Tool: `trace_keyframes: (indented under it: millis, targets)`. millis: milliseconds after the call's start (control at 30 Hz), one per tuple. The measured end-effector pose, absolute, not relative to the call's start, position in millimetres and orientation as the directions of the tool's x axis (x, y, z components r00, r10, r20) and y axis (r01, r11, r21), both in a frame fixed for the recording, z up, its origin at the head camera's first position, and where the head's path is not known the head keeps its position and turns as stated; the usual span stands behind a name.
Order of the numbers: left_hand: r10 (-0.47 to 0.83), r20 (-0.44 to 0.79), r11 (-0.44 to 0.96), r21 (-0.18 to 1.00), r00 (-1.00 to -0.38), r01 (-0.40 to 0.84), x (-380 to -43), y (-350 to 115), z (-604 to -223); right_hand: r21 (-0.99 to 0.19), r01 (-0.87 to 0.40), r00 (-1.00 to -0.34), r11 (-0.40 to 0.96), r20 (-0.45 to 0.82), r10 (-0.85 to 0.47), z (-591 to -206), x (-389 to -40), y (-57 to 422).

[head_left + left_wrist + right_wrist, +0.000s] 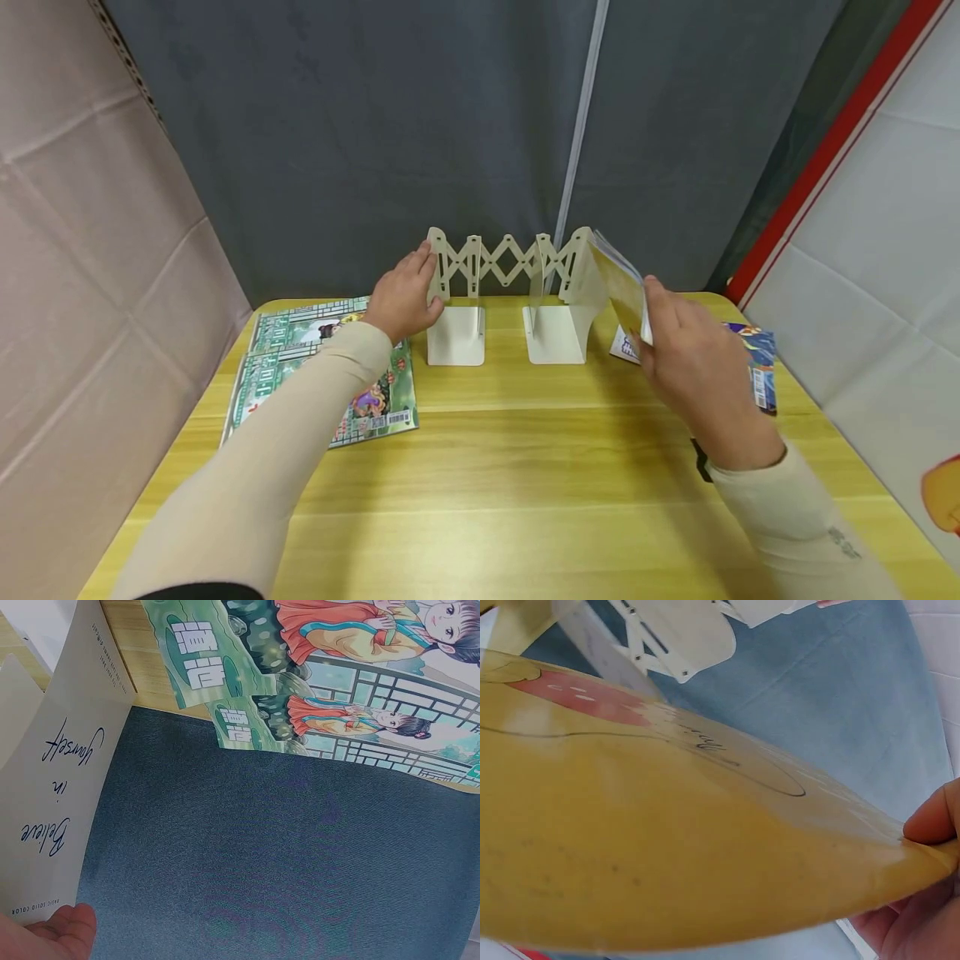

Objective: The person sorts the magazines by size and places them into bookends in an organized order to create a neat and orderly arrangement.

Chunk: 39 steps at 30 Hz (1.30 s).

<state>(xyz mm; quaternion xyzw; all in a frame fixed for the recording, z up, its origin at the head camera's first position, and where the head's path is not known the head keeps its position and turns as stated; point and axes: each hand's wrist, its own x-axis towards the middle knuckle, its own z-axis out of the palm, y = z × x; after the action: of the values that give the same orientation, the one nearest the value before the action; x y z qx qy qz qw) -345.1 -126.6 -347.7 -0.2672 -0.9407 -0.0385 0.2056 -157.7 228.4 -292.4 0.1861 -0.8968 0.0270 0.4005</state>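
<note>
Green illustrated magazines (266,379) overlap toward the bench's far left corner, partly covered by the left sleeve (240,475). Near the right edge a blue booklet (759,358) lies half hidden by the right grip (693,367), and a white-covered item (624,347) shows beneath the raised hand.

At the middle of the far edge stands a cream folding bookend (474,267), its lattice spread between upright plates. The left grip (405,292) rests on its left end plate with fingers extended, clasping nothing; the left wrist view shows "Believe in yourself" written on that plate. The right grip is pinched on a yellow booklet (621,287) – tilted, its cover bowed – just beside the right end plate, above the bench.

The bench (450,483) has a yellow wood grain. Around it hang a dark grey curtain (375,150) behind, pale creased cloth (97,250) on the left, and a white panel (877,250) edged in red on the right.
</note>
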Motion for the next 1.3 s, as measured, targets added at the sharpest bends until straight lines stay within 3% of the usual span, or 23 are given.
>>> trace_keyframes:
  millis: [200, 800, 1300]
  targets:
    - [0.486, 0.393, 0.857, -0.036, -0.781, 0.515, -345, -127, -348, 0.085, -0.366, -0.587, 0.927, 0.752, -0.301, -292, -154, 219]
    - [0.479, 0.405, 0.859, -0.034, -0.779, 0.511, -345, -127, -349, -0.006, -0.380, -0.612, 0.925, 0.751, -0.247, -292, -151, 185]
    - [0.481, 0.412, 0.858, -0.039, -0.774, 0.512, -344, -125, -348, -0.032, -0.451, -0.522, 0.892, 0.820, -0.234, -300, -169, 164]
